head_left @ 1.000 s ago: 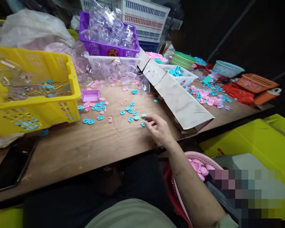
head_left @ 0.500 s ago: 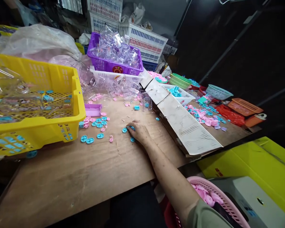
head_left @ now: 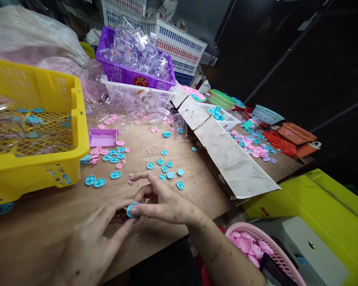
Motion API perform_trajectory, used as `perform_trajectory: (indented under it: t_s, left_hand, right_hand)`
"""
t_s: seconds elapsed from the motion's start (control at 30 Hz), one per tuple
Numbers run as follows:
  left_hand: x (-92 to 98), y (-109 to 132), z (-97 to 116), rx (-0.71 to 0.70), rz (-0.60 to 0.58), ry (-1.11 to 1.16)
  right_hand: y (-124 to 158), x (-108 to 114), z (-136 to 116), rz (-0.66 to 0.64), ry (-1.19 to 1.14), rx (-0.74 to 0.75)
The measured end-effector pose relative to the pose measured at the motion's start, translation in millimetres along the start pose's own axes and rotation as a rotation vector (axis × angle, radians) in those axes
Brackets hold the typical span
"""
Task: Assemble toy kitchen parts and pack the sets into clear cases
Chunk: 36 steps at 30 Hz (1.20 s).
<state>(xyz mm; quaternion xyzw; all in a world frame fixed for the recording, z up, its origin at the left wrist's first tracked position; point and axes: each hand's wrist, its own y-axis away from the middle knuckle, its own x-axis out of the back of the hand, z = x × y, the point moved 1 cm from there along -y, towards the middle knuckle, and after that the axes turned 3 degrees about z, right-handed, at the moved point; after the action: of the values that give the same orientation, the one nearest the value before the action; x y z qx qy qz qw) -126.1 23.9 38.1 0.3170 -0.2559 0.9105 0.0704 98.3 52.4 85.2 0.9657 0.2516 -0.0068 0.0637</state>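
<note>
Blue disc (head_left: 132, 209) now sits pinched between our two hands, just above the table (head_left: 62, 222) near its front edge. Half a second ago our right hand (head_left: 164, 202) lay among the loose discs (head_left: 167, 169) farther out and our left hand (head_left: 92, 246) was out of view. Now both close fingertips on it, other fingers loose. Bare wood lies open between the yellow basket (head_left: 32, 174) and the cardboard flap (head_left: 235, 163).

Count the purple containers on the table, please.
2. A purple basket full of clear plastic pieces stands at the back on a white basket; a small purple tray lies nearer, beside the yellow crate. More may be hidden behind clutter.
</note>
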Motion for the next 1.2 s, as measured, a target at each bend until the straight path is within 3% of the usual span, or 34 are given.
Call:
perform_trajectory:
  t_s: [0.07, 0.1, 0.17, 0.2, 0.23, 0.3, 0.4, 0.5, 0.7, 0.83, 0.93, 1.07, 1.2]
  left_hand:
    - [-5.0, -9.3, -0.7, 0.024, 0.015, 0.074]
    - [-7.1, -12.3, -3.0, 0.015, 0.012, 0.088]
    - [-13.8, -14.6, -12.1, -0.029, -0.009, 0.047]
    - [-18.7, -14.1, -18.6, -0.057, -0.017, 0.006]
    - [-24.4, -12.7, -25.9, -0.090, -0.015, -0.040]
    - [-37.0, -8.1, -40.3, -0.165, -0.010, -0.131]
    - [-51.3, -0.2, -52.1, -0.260, 0.020, -0.207]
    - [-53.1, 4.7, -45.3, -0.232, 0.106, -0.214]
    - [-48.4, -2.1, -17.6, -0.213, -0.075, -0.103]
    - [-49.6, -4.8, -18.3, -0.180, -0.064, -0.081]
    - [-50.2, -2.6, -18.7, -0.161, -0.078, -0.076]
    - [-48.9, -3.5, -16.5, -0.172, -0.049, -0.112]
    - [-42.1, -9.1, -18.4, -0.131, 0.027, -0.041]
  right_hand:
    - [-5.1, 16.7, 0.6, -0.050, 0.070, -0.067]
    - [-8.6, 32.4, 0.9, -0.007, 0.204, -0.086]
    - [-15.3, 74.6, 0.4, 0.249, 0.603, -0.091]
    - [-17.8, 98.4, -0.6, 0.456, 0.829, -0.083]
    - [-19.5, 121.9, -1.2, 0.639, 0.977, -0.078]
    - [-21.6, 163.4, 1.0, 0.884, 1.131, -0.076]
    - [-22.9, 205.3, 14.4, 0.989, 1.232, -0.103]
    - [-24.5, 224.5, 32.4, 0.968, 1.276, -0.118]
    - [-27.5, 239.8, 43.2, 1.044, 1.242, -0.107]
    - [-26.7, 247.3, 38.0, 1.082, 1.169, -0.127]
    - [-22.8, 240.3, 31.6, 1.079, 1.099, -0.108]
    - [-15.1, 199.1, 25.0, 0.907, 0.927, -0.044]
    - [0.7, 123.7, 22.0, 0.644, 0.523, 0.085]
